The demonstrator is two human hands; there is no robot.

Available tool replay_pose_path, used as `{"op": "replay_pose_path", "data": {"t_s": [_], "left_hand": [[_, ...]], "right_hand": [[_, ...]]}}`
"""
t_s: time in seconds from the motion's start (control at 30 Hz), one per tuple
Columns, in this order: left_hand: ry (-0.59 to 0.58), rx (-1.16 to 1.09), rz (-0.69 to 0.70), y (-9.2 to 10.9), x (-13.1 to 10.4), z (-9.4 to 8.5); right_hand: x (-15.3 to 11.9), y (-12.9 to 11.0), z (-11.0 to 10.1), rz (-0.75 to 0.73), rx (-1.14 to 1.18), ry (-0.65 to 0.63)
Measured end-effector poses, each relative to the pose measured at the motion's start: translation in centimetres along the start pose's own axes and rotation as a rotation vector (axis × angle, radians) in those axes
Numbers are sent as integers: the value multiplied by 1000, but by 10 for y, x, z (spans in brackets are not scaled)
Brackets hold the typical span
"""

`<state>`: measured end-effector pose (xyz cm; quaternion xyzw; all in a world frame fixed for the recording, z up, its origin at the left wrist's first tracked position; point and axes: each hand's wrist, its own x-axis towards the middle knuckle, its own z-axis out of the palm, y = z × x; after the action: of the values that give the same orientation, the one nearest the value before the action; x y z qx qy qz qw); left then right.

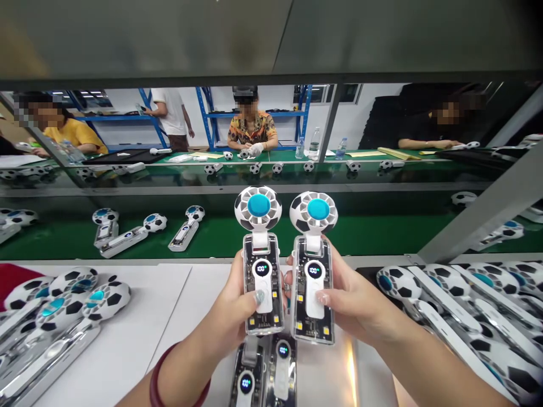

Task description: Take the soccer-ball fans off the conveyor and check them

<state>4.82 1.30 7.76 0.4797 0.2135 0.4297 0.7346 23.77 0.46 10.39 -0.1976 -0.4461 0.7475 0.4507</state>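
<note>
My left hand (237,302) is closed round a handheld fan (262,282) with a football-patterned head and a turquoise centre, its thumb on the white button strip. A matching fan (313,288) is in my right hand (352,299), thumb likewise on the strip. Both fans are upright, side by side and slightly apart, with lit displays that appear to read 100. Below them, two more fans (246,383) (283,367) with lit displays lie on the white work surface, their upper parts partly hidden.
Football-patterned fans pile up at left (59,308) and right (466,305). Several more lie on the green conveyor (224,226) ahead. A slanted metal post (479,209) stands at right, a grey panel (254,39) hangs overhead. Beyond, people sit at a green bench (288,155).
</note>
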Motion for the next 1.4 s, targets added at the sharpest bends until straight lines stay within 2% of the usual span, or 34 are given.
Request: {"op": "replay_pose_path", "data": {"t_s": [0.23,0.4,0.67,1.1,1.4], "left_hand": [[64,-4,-13,-2,1,2],[36,9,-2,-1,0,2],[57,28,-20,5,-2,4],[86,20,16,1,0,3],[95,85,173,-6,-2,3]], "right_hand": [[0,4,-1,-6,-6,-17],[0,4,1,-27,16,-11],[-1,6,1,-34,-6,-12],[-2,11,2,-51,-43,19],[-4,12,6,-97,-181,55]]}}
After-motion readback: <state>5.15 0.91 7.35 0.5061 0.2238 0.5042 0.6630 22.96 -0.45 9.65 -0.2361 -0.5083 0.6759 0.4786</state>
